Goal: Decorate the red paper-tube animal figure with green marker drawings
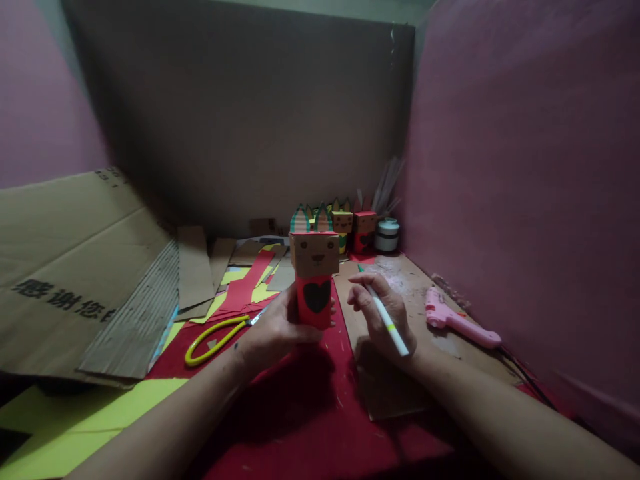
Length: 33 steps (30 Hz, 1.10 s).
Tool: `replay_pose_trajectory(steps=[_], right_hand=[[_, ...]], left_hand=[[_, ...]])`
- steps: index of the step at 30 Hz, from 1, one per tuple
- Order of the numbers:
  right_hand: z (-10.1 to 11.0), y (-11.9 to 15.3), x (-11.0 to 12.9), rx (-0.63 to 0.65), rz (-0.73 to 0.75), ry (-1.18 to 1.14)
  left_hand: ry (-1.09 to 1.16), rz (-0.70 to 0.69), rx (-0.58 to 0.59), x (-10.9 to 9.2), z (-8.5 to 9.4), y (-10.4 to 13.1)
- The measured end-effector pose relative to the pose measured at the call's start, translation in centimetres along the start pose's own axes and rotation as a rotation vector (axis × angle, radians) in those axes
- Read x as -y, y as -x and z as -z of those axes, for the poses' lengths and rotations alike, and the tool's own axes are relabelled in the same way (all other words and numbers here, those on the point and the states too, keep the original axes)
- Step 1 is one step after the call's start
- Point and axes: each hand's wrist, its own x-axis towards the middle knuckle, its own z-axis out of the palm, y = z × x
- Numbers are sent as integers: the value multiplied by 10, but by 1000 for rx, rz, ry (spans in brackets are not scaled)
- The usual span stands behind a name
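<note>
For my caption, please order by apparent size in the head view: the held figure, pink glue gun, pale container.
1. Held figure
2. Pink glue gun
3. Pale container; farther back, so true size unsure

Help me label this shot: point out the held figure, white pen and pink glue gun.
Held figure (315, 269), head view: lower cardboard face.
White pen (384, 314), head view: middle of the barrel.
Pink glue gun (461, 323), head view: handle.

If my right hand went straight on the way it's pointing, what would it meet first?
Probably the red cardboard-headed figure in your left hand: your right hand points forward and left toward it. Depth is hard to judge from this single view.
</note>
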Motion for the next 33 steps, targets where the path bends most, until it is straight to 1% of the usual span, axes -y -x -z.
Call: replay_pose_trajectory(steps=[8, 13, 19, 26, 33], right_hand=[[-7, 8, 3, 136, -97, 9], [-10, 8, -3, 193, -147, -8], [-10, 8, -6, 211, -164, -25], [-7, 7, -1, 208, -146, -11], [-8, 8, 0, 215, -142, -2]], left_hand=[[-11, -57, -83, -8, 3, -2], [-33, -50, -119, -5, 5, -4], [-78, -72, -117, 3, 10, -6], [-107, -15, -118, 6, 16, -5], [-113, -21, -110, 6, 17, -5]])
